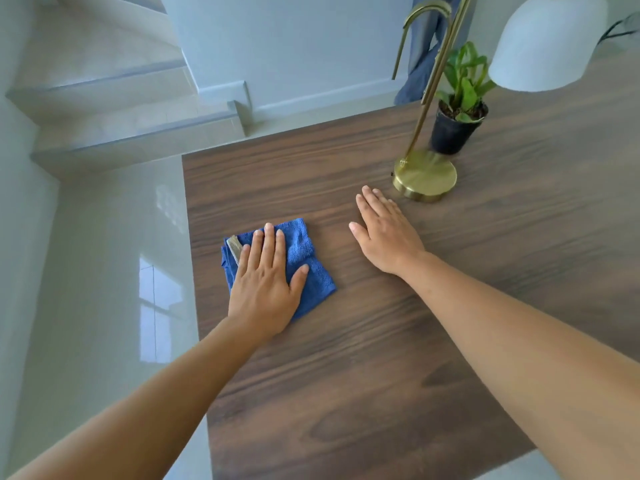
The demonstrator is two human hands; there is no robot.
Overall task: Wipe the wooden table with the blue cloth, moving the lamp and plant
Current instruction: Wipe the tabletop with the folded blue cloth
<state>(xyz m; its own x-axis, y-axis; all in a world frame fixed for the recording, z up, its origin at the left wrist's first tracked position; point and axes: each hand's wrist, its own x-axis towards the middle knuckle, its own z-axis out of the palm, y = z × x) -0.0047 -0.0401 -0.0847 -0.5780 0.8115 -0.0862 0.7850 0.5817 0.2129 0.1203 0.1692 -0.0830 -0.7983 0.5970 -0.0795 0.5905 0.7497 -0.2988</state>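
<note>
A folded blue cloth (304,258) lies near the left edge of the dark wooden table (363,358). My left hand (265,282) presses flat on the cloth, fingers together. My right hand (384,233) rests flat on the bare wood, palm down, holding nothing, just short of the lamp's round brass base (425,176). The lamp's brass stem rises to a white shade (547,43) at the top right. Right behind the base stands a small green plant in a black pot (455,128).
The table's left edge drops to glossy pale floor tiles (104,271). Pale stairs (114,98) rise at the upper left. A person's legs in blue trousers (420,50) stand behind the table's far edge.
</note>
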